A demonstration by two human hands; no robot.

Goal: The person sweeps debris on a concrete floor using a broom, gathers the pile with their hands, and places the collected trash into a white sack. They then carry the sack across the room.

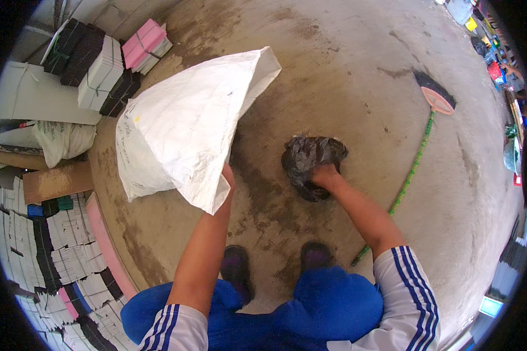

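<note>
- A large white woven sack (178,120) stands tilted on the concrete floor (345,76), on the side toward the floor's left edge, its mouth turned to the right and its lower rim hanging toward the person.
- The left hand (229,176) is at the mouth of the sack, its wrist beside the lower corner of the rim; the cloth hides the fingers, so I cannot tell whether they are closed on it.
- A crumpled black plastic bag (313,151) lies to the right of the sack, apart from it, ahead of the person's shoes (236,272).
- The right hand (325,175) reaches down into the folds of the black bag and touches it; its fingers are covered by the plastic, and I cannot tell whether they grip.
- A net (439,102) with a pinkish-orange hoop, dark mesh and a long green handle lies to the right of both bags, between them and the floor's right edge, the handle slanting back toward the person.
- Along the floor's left edge stand stacks of white and black sheets (73,228), with a brown board (58,182) nearby.
- By the floor's far left corner, a pink block (145,44) rests beside tied white and black bundles (101,73).
- Mixed clutter (498,64) lines the floor's right edge.
</note>
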